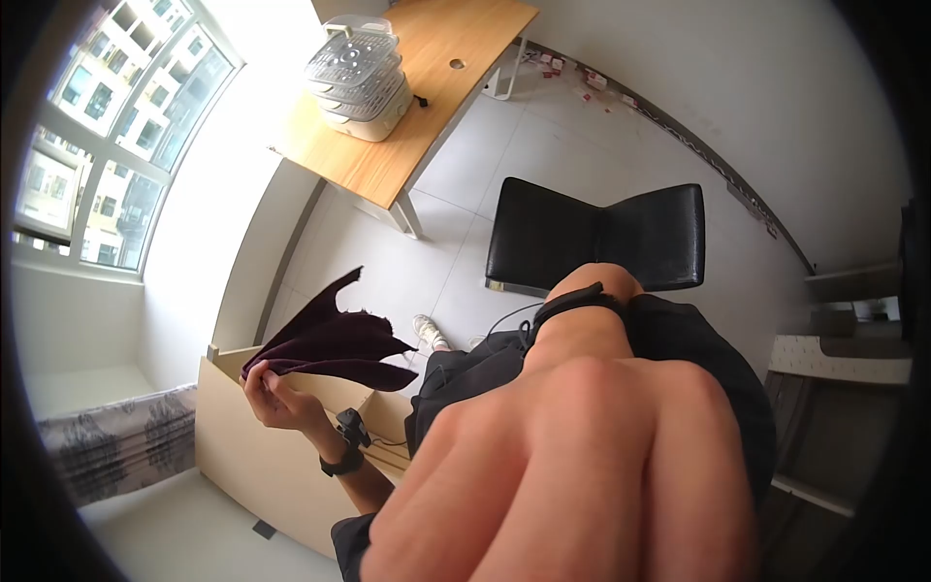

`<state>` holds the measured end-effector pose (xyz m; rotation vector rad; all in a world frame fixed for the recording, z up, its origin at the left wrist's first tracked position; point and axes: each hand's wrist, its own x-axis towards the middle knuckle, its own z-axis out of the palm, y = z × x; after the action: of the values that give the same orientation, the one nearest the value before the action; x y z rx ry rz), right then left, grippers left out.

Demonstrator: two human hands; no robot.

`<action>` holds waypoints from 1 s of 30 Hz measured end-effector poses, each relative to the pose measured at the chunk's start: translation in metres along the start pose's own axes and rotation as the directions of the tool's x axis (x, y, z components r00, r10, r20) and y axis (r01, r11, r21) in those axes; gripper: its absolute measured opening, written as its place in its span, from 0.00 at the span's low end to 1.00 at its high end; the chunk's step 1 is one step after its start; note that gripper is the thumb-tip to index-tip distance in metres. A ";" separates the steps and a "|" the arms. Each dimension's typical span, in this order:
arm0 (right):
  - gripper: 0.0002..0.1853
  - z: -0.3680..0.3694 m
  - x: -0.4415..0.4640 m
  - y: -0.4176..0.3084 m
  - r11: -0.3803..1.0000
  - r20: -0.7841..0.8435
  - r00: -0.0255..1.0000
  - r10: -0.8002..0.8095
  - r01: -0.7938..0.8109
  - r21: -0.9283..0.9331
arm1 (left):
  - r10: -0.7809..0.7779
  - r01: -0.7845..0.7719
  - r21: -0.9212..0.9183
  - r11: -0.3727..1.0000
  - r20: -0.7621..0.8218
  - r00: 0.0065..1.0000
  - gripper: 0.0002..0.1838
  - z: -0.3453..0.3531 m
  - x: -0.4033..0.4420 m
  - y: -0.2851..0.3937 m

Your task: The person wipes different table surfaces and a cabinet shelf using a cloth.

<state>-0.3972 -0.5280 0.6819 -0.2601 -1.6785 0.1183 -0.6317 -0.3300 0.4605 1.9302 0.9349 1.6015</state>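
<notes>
A dark purple cloth [325, 344] with a ragged edge hangs in the air from my left hand [281, 396], pinched between thumb and fingers at its left end. The cloth fans out to the right in several folds, above a pale wooden open-topped cabinet [276, 466]. My left wrist wears a black strap with a small device [347, 441]. Very close to the camera, my right hand [572, 466] fills the lower middle, knuckles bent. Its fingertips run out of the picture, so whether it grips anything is hidden. Around the right wrist is a black strap [577, 303].
A clear-tiered food steamer [361, 82] stands on a wooden table [388, 170]. A black chair [553, 233] is on the tiled floor, close to my right arm. Windows [107, 136] are at the left, with a patterned curtain [121, 441] below. Small red-and-white litter [592, 82] lies along the wall.
</notes>
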 end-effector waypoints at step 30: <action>0.15 -0.035 0.020 0.058 0.666 -0.324 0.897 -0.302 -0.045 -0.744 | 0.092 0.182 -0.614 0.768 0.387 0.917 0.02 0.097 0.154 -0.082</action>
<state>-0.3588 -0.4696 0.6926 -0.7219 -1.2131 -0.7219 -0.5402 -0.1533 0.4823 1.6095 0.2028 1.1992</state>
